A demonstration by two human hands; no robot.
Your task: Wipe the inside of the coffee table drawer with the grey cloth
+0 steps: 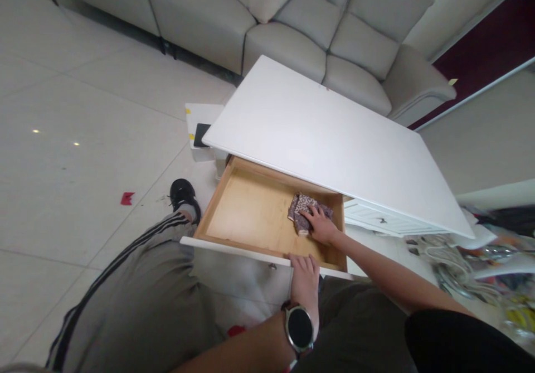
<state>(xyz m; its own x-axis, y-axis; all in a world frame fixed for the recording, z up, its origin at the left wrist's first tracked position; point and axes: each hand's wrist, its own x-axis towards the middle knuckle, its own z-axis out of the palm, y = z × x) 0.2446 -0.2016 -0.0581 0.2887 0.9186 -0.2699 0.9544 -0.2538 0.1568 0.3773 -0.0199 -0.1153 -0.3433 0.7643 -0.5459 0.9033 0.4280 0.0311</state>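
A white table (317,133) has its wooden drawer (251,208) pulled out toward me. A small patterned brown cloth (301,208) lies in the drawer's right back corner. My right hand (321,225) rests on top of that cloth, fingers pressed down onto it. My left hand (304,281), with a black watch on its wrist, grips the top edge of the drawer's white front panel (234,275), fingers curled over the rim. The remainder of the drawer bottom is bare wood.
A grey sofa (292,22) stands behind the table. My leg in grey striped trousers and a black shoe (183,193) is left of the drawer. A low white stand with a dark phone (201,134) sits by the table's left corner. Cables and clutter (468,261) lie at right.
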